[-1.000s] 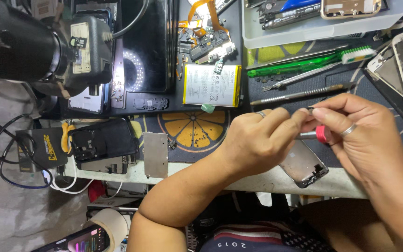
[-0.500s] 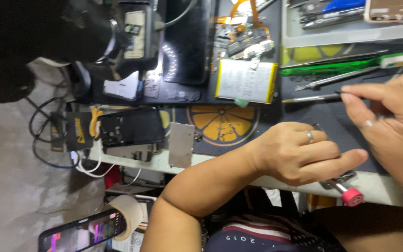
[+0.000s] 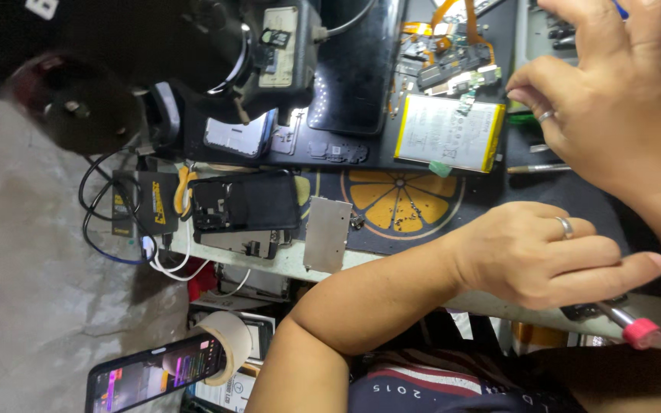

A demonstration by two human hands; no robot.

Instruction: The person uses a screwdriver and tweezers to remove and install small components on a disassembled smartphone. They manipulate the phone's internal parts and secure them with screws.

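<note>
Left hand [image 3: 552, 256] is curled shut on a red-capped screwdriver [image 3: 621, 325], lower right of frame at the surface [image 3: 284, 264] edge. Right hand [image 3: 613, 99], upper right, reaches over the loose battery [image 3: 445, 141], fingertips pinched; can't tell if it grips anything. Looks like mid phone teardown; next calls for a fine pick.
</note>
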